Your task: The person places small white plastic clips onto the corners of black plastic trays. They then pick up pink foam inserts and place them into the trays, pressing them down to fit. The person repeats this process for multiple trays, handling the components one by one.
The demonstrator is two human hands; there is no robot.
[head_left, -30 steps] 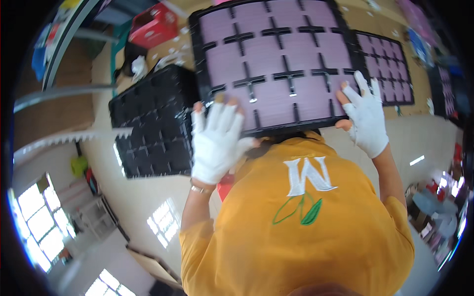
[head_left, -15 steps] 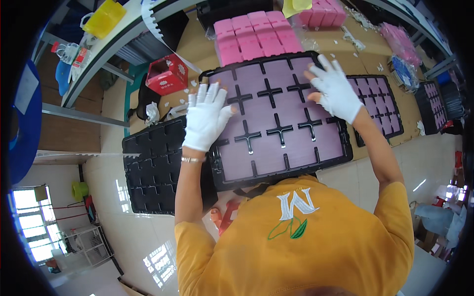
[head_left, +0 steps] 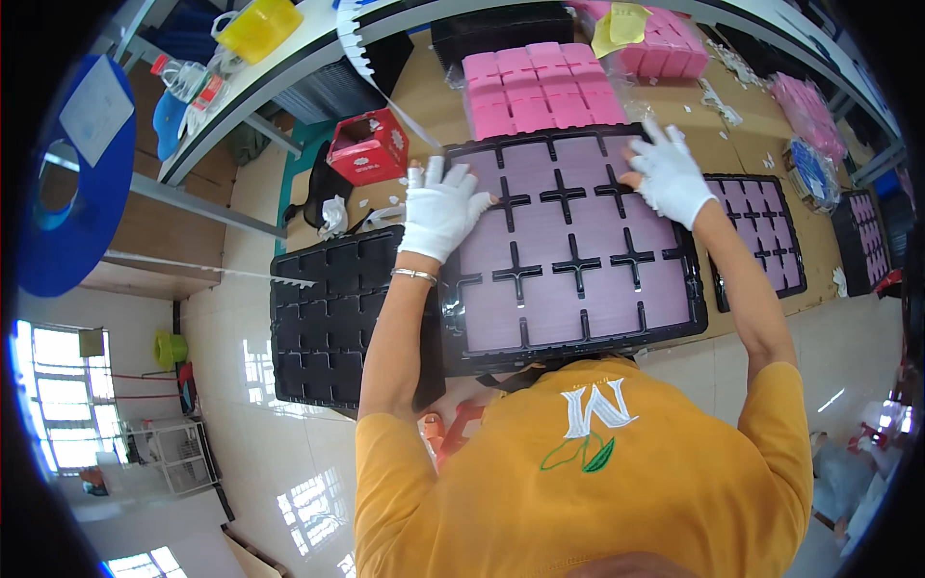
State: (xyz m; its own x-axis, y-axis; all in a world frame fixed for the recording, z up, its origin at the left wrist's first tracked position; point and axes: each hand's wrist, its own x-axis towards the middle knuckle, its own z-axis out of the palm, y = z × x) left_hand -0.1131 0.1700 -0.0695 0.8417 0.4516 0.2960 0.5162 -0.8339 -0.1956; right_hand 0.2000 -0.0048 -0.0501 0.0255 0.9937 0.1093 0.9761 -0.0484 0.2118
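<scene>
A large black tray [head_left: 590, 349] with cross-shaped dividers lies in front of me, its pockets filled with pale purple foam-like blocks [head_left: 549, 306]. My left hand [head_left: 436, 216], in a white glove with bare fingertips, lies at the tray's left edge, fingers stretched out. At the far right corner, my right hand [head_left: 670, 175], gloved the same way, has its fingers spread over the rim. Neither hand is wrapped round anything. Left of the filled tray and partly behind my left forearm is a second black tray [head_left: 328, 328], showing only black pockets.
Stacked pink foam blocks [head_left: 544, 91] stand beyond the tray, and a red box [head_left: 369, 146] at the far left. Another purple-filled tray [head_left: 756, 236] lies to the right. A shelf frame [head_left: 318, 72] crosses overhead, with a toothed white strip [head_left: 353, 39] hanging from it.
The whole view has shifted, so the scene sits farther right and slightly lower. Both hands stay at about the same places on the tray, fingers still stretched.
</scene>
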